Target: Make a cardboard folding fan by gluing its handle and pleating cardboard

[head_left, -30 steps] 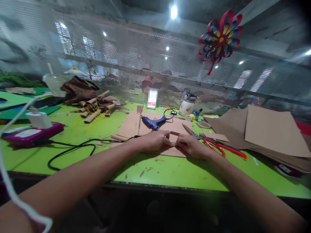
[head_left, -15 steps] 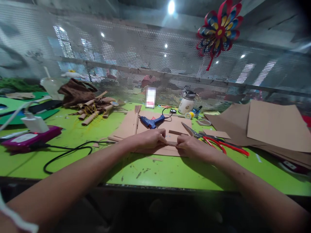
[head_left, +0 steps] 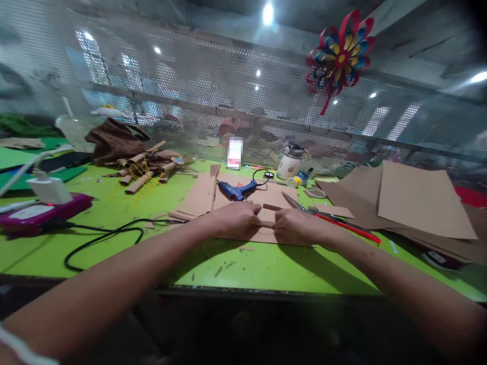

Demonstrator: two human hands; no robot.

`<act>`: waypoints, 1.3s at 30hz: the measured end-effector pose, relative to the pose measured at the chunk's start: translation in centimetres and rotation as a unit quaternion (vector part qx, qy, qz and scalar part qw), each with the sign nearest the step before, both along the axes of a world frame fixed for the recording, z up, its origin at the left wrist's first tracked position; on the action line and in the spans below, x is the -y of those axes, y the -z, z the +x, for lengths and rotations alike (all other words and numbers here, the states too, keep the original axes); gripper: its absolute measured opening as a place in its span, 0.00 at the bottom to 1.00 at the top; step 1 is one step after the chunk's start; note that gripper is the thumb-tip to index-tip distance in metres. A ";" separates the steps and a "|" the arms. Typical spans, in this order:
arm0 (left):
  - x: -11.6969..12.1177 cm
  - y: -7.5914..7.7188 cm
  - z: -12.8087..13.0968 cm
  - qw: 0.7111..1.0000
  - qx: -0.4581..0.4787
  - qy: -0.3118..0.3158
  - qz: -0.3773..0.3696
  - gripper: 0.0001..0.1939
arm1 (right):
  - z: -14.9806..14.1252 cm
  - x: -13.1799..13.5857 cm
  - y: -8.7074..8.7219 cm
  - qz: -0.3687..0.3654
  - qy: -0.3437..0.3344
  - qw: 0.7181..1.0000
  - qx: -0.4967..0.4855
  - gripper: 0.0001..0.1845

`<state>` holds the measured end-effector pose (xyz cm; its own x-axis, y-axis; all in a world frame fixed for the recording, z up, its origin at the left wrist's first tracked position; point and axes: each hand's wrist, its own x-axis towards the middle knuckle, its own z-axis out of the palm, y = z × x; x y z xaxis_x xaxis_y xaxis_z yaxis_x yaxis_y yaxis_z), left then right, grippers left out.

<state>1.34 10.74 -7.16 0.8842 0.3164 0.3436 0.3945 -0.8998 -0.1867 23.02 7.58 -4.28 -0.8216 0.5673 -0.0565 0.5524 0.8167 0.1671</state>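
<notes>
Between my two hands a narrow strip of brown paper (head_left: 268, 224) is pinched just above a stack of brown card sheets (head_left: 194, 203). My left hand (head_left: 241, 217) grips its left end with thumb and fingers closed. At the right end, my right hand (head_left: 292, 224) holds it with bent fingers. A second brown strip (head_left: 271, 207) lies just behind my right hand. Past my left hand a blue glue gun (head_left: 239, 191) rests on the card, next to a brown paper roll with a frayed top (head_left: 213, 190). Scissors (head_left: 292, 201) and red-handled pliers (head_left: 357, 230) lie beyond my right hand, partly hidden.
Rolled paper tubes (head_left: 139, 182) with yellow thread lie at the left, behind a purple power strip (head_left: 45, 215) and its black cable (head_left: 102, 230). Large brown sheets (head_left: 422, 203) are piled at the right. A white jar (head_left: 289, 163) and thread spool (head_left: 293, 182) stand at the back.
Both hands keep hold of the strip and stay low over the card, with small finger shifts. My right hand has moved slightly along it. The whole view has drifted a little.
</notes>
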 end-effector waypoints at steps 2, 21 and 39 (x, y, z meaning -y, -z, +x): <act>-0.2 0.2 0.4 0.999 -0.013 0.008 0.031 0.10 | -0.9 -0.1 -0.1 0.025 0.025 0.999 0.037 0.14; -0.1 1.1 1.9 0.993 0.105 -0.048 -0.018 0.14 | 0.8 -1.1 2.8 0.018 0.066 0.970 -0.232 0.08; 0.8 -0.6 0.8 0.974 0.113 -0.062 -0.188 0.09 | 1.0 -0.2 1.4 -0.038 0.084 0.953 -0.288 0.10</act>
<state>2.18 9.93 -6.56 0.7469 0.5567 0.3638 0.4974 -0.8307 0.2500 24.04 7.77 -5.65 -0.6271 0.7055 0.3301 0.6584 0.7066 -0.2593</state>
